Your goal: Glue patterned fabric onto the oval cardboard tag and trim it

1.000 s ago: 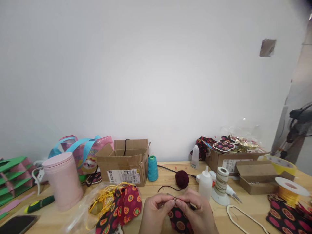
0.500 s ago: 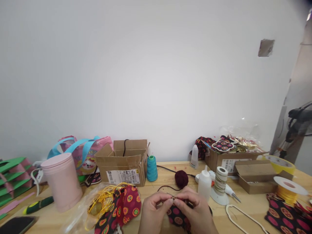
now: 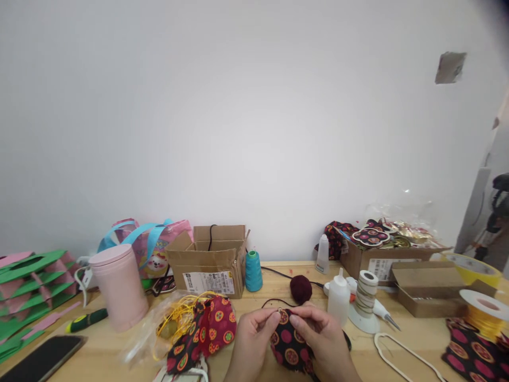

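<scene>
My left hand (image 3: 254,337) and my right hand (image 3: 320,337) meet low in the middle, fingers pinched on the top edge of a small black cloth piece with red and orange circles (image 3: 288,345). The cloth hangs between both hands above the wooden table (image 3: 413,339). A thin dark cord (image 3: 274,302) runs from the pinch toward a dark red yarn ball (image 3: 300,288) just behind. More patterned red and black cloth pieces (image 3: 204,334) lie to the left with yellow cord (image 3: 178,318) in clear plastic.
Left: pink cup (image 3: 119,286), pink bag (image 3: 149,249), green paper stack (image 3: 32,286), phone (image 3: 40,361), green-handled tool (image 3: 85,320). Behind: open carton (image 3: 210,265), teal spool (image 3: 253,270). Right: glue bottles (image 3: 339,297), ribbon spool (image 3: 365,300), boxes (image 3: 425,284), yellow cord reel (image 3: 485,313), white loop (image 3: 401,353).
The view shifted up and left. My hands stayed together; the patterned cloth piece has lifted and shows more between them.
</scene>
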Motion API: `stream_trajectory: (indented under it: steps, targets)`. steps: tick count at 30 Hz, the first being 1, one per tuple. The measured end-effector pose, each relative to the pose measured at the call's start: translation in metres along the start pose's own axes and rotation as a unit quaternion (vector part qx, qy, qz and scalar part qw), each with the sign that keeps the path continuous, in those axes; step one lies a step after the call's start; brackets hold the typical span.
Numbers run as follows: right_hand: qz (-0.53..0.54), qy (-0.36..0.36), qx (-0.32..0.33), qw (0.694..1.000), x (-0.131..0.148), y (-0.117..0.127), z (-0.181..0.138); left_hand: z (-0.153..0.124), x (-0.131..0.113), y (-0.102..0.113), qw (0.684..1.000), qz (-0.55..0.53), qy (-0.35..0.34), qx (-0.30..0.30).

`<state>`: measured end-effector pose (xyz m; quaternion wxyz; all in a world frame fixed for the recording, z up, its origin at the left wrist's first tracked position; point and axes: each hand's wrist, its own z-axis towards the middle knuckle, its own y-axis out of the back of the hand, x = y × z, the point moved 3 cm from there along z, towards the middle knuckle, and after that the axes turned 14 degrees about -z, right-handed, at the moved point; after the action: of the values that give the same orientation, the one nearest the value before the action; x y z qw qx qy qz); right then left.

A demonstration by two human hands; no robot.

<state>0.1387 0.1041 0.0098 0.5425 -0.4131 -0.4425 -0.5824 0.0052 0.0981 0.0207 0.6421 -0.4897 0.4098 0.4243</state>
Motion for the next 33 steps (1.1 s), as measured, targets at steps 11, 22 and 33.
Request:
stream_trajectory:
  steps: [11, 22, 33]
  targets:
    - [0.026, -0.039, -0.020, 0.999, 0.001, 0.002, 0.001, 0.003, 0.011, 0.001, 0.997, -0.060, 0.057, 0.010]
    - [0.044, -0.067, 0.017, 0.997, -0.005, -0.002, -0.002, 0.002, 0.016, -0.003, 0.988, -0.121, 0.086, 0.031]
    - [0.064, -0.072, -0.019, 0.995, 0.001, 0.000, -0.001, -0.002, 0.019, -0.006, 0.985, -0.118, 0.119, 0.032]
